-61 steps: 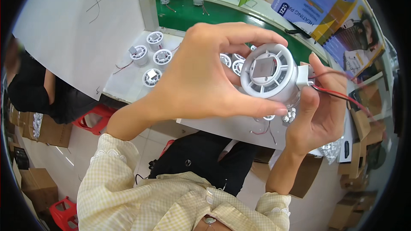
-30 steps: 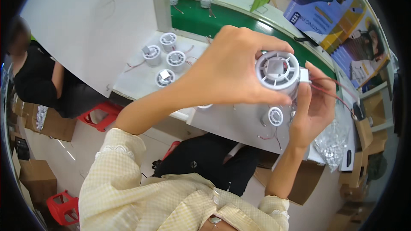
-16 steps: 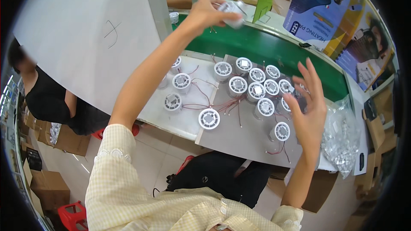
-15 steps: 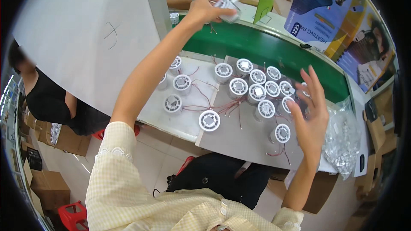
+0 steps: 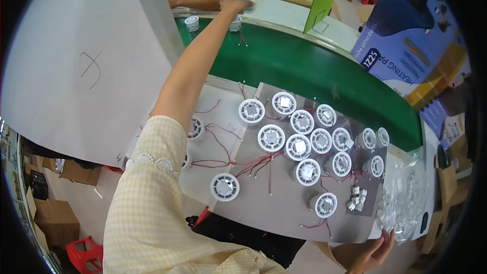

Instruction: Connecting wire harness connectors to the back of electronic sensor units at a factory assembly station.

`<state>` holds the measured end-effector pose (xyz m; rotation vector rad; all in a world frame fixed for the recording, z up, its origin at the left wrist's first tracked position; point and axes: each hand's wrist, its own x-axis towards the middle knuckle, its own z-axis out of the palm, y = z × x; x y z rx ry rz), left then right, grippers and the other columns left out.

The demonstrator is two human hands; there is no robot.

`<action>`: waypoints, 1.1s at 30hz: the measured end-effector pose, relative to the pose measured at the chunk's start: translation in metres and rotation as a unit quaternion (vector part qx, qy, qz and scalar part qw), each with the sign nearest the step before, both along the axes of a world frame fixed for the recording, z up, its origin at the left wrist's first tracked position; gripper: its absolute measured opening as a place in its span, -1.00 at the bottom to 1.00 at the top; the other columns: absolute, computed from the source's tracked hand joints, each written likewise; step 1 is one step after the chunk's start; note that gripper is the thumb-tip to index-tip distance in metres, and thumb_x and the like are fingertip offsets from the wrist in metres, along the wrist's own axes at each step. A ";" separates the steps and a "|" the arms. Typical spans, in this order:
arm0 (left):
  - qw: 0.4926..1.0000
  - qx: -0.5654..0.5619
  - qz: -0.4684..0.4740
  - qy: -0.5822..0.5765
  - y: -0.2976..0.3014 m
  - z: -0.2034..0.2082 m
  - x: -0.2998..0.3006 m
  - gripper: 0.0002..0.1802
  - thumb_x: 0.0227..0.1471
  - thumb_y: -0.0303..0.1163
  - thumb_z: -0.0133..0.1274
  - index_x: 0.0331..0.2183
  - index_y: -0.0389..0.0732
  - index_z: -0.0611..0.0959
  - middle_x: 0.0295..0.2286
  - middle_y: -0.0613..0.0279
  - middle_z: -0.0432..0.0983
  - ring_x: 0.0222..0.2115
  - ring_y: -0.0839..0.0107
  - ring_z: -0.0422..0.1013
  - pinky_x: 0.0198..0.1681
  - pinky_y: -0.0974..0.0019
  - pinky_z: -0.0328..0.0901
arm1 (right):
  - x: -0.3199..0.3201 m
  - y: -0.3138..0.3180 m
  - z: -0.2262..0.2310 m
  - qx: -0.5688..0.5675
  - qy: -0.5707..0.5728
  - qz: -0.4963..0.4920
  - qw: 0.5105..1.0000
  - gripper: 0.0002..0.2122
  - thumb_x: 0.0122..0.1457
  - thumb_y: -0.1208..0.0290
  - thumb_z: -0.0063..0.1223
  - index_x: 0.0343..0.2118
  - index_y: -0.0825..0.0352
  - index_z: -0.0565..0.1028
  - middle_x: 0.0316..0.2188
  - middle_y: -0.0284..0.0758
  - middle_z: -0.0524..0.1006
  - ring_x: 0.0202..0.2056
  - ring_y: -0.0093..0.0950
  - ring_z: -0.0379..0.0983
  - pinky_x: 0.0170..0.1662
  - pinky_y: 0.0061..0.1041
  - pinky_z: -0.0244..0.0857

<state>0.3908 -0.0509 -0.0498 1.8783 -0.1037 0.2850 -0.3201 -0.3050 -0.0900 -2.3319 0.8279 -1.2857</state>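
Note:
My left hand (image 5: 233,5) is stretched far out over the green conveyor belt. Its fingers are closed on a white round lamp housing (image 5: 247,3), partly covered by them, by the belt's far ledge. Just below stands another housing (image 5: 235,23) with thin wires hanging from it. My right hand (image 5: 374,254) is low at the right, by the table's front edge, fingers stretched out and holding nothing. A clear plastic bag (image 5: 403,205) lies close to it. Several white housings with silvery square tops stand on the table, one (image 5: 325,205) nearest the front.
Red wires (image 5: 253,161) run between the housings. Small silvery-white blocks (image 5: 357,199) lie in a pile at the right. A grey-white panel (image 5: 91,66) rises at the left. Across the green belt (image 5: 284,50) is another person's forearm (image 5: 195,3). A green post (image 5: 324,0) stands on the ledge.
My left hand has carried the housing farther left and away, to the far ledge. My right hand has dropped from above the housings to the table's front edge. The view has shifted.

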 end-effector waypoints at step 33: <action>0.992 -0.109 0.062 0.035 -0.029 -0.052 0.108 -0.36 -0.46 -0.37 0.51 -0.27 -0.48 0.63 -0.23 -0.07 0.58 -0.45 0.24 0.58 -0.49 0.31 0.55 | 0.004 -0.056 -0.106 0.038 -0.054 -0.118 0.991 -0.77 0.31 0.41 0.03 -0.17 0.50 0.37 -0.39 -0.16 0.45 -0.39 -0.38 0.39 -0.31 -0.44 0.35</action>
